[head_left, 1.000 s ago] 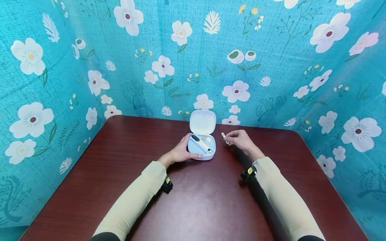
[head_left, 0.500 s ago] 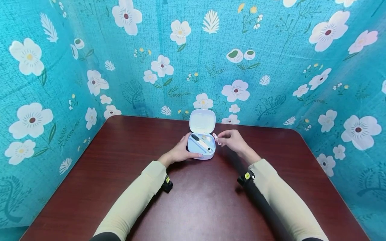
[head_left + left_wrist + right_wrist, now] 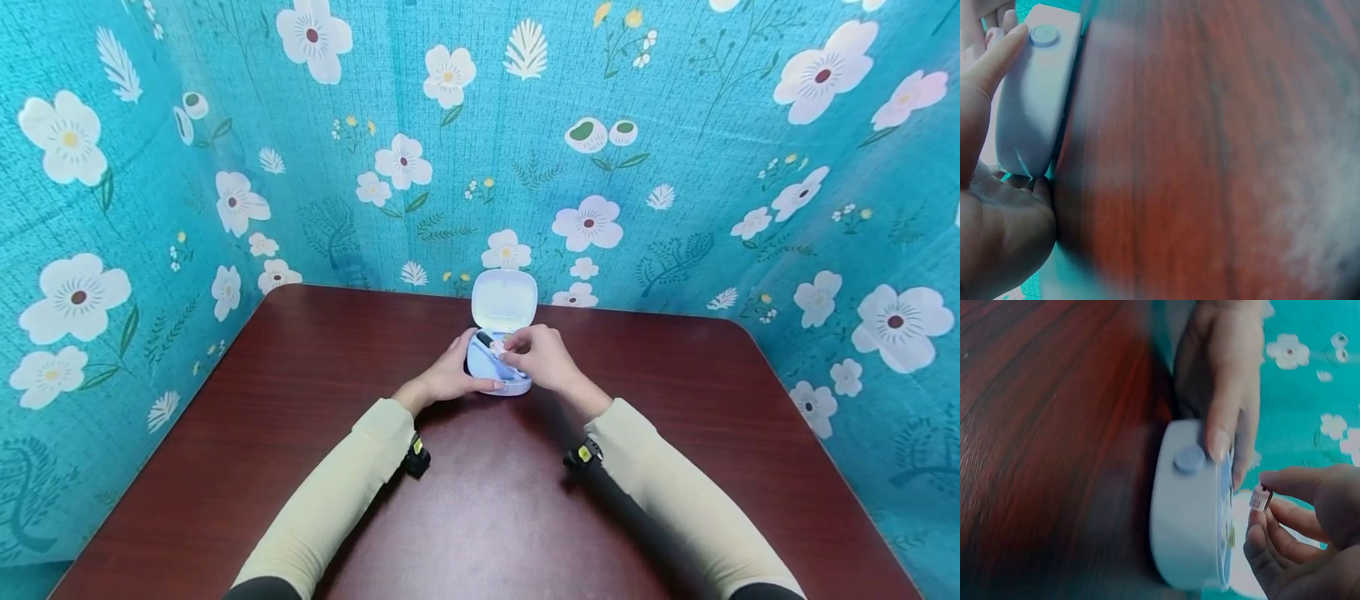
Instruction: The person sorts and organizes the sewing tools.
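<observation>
My left hand [image 3: 448,375] grips the left side of a pale blue-white lidded case [image 3: 516,388], its thumb along the front rim near a round button [image 3: 1190,459]. The lid [image 3: 505,300] stands up at the back. Above the open case, my right hand [image 3: 547,357] pinches a small pinkish-white piece [image 3: 1261,499] with a ridged end between thumb and fingers. Inside the case lies a slim tool with a black end [image 3: 484,337], now partly hidden by my right hand. In the left wrist view, the case's front wall [image 3: 1038,94] rests against my left thumb and palm.
The case stands near the back of a dark red-brown wooden table [image 3: 360,350]. A teal floral curtain [image 3: 420,208] hangs right behind it and along both sides. Each wrist wears a black strap-on camera, such as the left one [image 3: 417,458].
My right hand has moved left from beside the case to above its inside, carrying the pinkish-white piece. My left hand keeps its hold on the case.
</observation>
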